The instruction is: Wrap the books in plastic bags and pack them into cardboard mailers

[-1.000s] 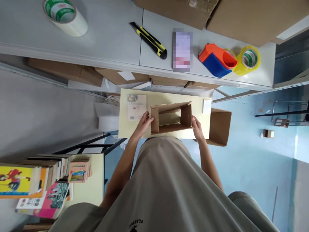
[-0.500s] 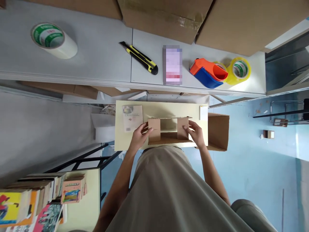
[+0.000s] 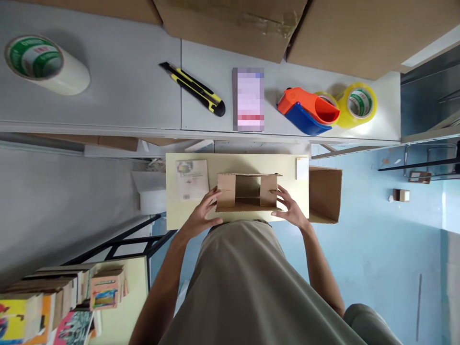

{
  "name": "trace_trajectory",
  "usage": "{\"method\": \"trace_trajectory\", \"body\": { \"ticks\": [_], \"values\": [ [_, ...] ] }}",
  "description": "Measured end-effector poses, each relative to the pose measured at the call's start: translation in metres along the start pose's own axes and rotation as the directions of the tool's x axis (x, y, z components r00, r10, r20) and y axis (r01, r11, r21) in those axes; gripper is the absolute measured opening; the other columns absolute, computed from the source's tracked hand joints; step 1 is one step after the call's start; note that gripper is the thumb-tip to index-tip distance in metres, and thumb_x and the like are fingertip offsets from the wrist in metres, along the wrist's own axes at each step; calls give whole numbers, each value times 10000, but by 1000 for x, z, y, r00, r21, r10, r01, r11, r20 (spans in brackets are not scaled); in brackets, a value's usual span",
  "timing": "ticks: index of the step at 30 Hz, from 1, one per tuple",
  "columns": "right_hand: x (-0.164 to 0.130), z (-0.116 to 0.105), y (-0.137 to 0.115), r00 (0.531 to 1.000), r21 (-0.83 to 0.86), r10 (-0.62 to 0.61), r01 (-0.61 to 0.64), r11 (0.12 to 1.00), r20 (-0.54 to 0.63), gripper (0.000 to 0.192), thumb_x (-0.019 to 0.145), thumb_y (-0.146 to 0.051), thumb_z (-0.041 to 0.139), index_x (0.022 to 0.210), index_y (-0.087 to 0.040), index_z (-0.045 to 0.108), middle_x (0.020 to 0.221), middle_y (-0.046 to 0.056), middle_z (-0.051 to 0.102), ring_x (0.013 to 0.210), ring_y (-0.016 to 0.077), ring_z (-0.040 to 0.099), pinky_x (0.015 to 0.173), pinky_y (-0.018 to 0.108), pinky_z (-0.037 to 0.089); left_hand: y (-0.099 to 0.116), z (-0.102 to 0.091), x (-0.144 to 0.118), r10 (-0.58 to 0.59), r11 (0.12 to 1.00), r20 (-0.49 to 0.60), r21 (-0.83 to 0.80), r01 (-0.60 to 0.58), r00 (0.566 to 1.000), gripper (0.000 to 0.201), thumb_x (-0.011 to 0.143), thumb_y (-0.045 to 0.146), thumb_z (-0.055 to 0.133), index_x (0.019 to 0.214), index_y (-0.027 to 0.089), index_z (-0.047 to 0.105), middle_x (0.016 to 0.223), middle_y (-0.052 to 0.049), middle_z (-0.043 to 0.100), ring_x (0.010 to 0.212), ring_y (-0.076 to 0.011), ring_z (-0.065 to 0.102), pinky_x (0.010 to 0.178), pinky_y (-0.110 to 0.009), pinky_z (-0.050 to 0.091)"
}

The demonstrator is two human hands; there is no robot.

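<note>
At the far left a big roll of clear tape [image 3: 43,63] sits on the grey counter [image 3: 118,91], and below it, at the bottom corner, stacks of books [image 3: 61,302] crowd a low table. Moving right, a yellow-and-black utility knife [image 3: 194,89] lies on the same counter, with a thin booklet [image 3: 191,179] flat on the pale yellow board [image 3: 230,162] nearer the person.

The left hand [image 3: 203,215] presses against the left end of the small cardboard box [image 3: 247,192], fingers curled up onto the folded flap. The box rests on the yellow board, right in front of the person's body. A second ago its two end flaps stood open and upright; now both are folded in over the top — with a gap left between them through which the inside shows. By my reading the short flaps are down and the long ones are not yet closed, so the box is only half shut.

The right hand [image 3: 290,210] mirrors the other, fingers spread against the right end and holding that flap flat. Both hands grip the box between them.

Further right an orange-and-blue tape dispenser [image 3: 305,111] and a yellow tape roll [image 3: 359,104] sit on the counter — well apart from the box — and an open empty carton [image 3: 325,194] lies just beside the board.
</note>
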State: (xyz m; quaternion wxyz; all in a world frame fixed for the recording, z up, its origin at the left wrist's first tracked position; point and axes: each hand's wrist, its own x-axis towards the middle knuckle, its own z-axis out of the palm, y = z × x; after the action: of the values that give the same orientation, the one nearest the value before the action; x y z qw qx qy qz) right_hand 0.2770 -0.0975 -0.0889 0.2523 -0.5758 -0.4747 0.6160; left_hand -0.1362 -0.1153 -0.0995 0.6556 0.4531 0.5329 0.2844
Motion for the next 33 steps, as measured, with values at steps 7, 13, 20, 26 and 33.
{"method": "trace_trajectory", "body": {
  "ticks": [7, 13, 20, 26, 33],
  "values": [
    [25, 12, -3, 954, -100, -20, -11, 995, -298, 923, 919, -798, 899, 1687, -347, 655, 1529, 162, 777, 1306, 406, 823, 1099, 623, 738, 10, 11, 30, 56, 962, -335, 271, 39, 941, 926, 961, 661, 874, 1730, 268, 539, 1301, -135, 833, 1074, -321, 852, 1060, -494, 701],
    [30, 7, -13, 952, -281, -127, 45, 959, -279, 864, 981, -785, 834, 1731, -423, 606, 1695, 136, 626, 1291, 414, 823, 1024, 631, 782, 16, 7, 46, 240, 875, -229, 471, -109, 943, 602, 1054, 540, 796, 1604, 309, 716, 1575, -160, 693, 1235, -347, 804, 1142, -475, 674],
    [33, 6, -6, 951, -381, -193, 89, 920, -244, 571, 1053, -791, 758, 1383, -337, 863, 1540, 119, 706, 1223, 326, 820, 991, 549, 817, 1, 16, 48, 292, 834, -162, 526, -167, 943, 432, 1131, 520, 668, 1490, 308, 782, 1552, -136, 671, 1295, -306, 797, 1117, -465, 729],
    [42, 4, 6, 929, -413, -221, 83, 907, -297, 578, 1114, -764, 682, 1394, -292, 866, 1505, 156, 744, 1305, 334, 794, 923, 473, 808, -4, 31, 53, 345, 868, -239, 449, -212, 908, 397, 1119, 511, 740, 1442, 286, 792, 1445, -132, 695, 1332, -295, 784, 1028, -421, 771],
    [55, 5, 45, 924, -332, -161, 40, 942, -347, 591, 1119, -753, 624, 1356, -252, 832, 1450, 175, 795, 1311, 316, 790, 1007, 496, 769, -6, 61, 65, 313, 901, -339, 402, -164, 887, 260, 1085, 353, 769, 1332, 283, 809, 1270, -82, 723, 1151, -230, 804, 995, -366, 765]
  ]
}}
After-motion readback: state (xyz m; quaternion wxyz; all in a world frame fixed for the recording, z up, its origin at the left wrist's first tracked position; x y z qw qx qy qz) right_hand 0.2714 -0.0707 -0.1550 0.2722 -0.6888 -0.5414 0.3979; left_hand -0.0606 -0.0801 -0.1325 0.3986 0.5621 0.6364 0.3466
